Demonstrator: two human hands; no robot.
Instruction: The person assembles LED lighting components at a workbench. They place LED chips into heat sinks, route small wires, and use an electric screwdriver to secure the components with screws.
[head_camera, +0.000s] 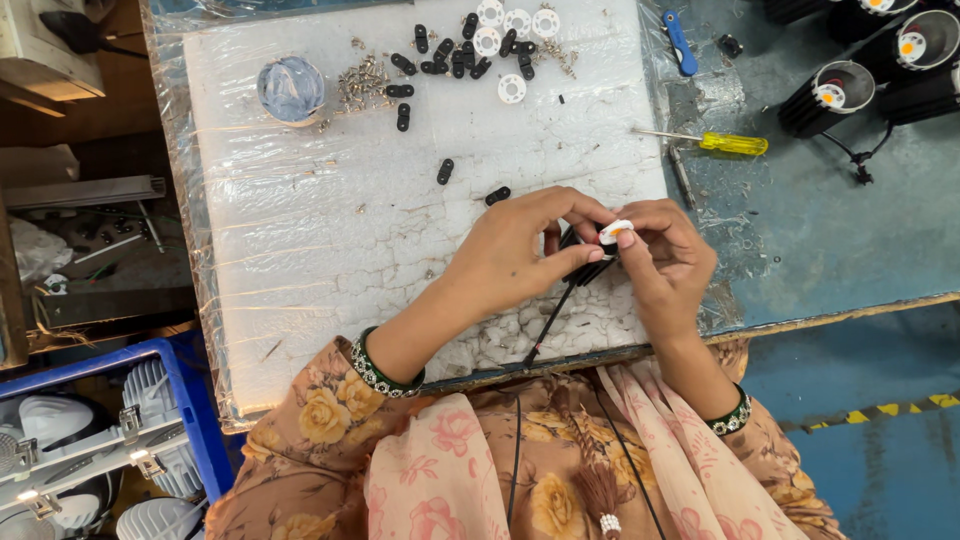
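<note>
Both hands (590, 250) pinch a small white disc (615, 229) onto a black finned part (590, 268).

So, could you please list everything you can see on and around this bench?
white foam board wrapped in clear plastic: one, bench centre
small black oval clips: about fifteen, board top
white round discs: five, board top
small metal screws: a pile, silver, by the tub
round clear tub: one, upper left
yellow-handled screwdriver: one, right of board
blue-handled tool: one, top right
black finned lamp housings: several, top right
blue crate: one, lower left
left hand: on black part
right hand: grip on white disc
</note>
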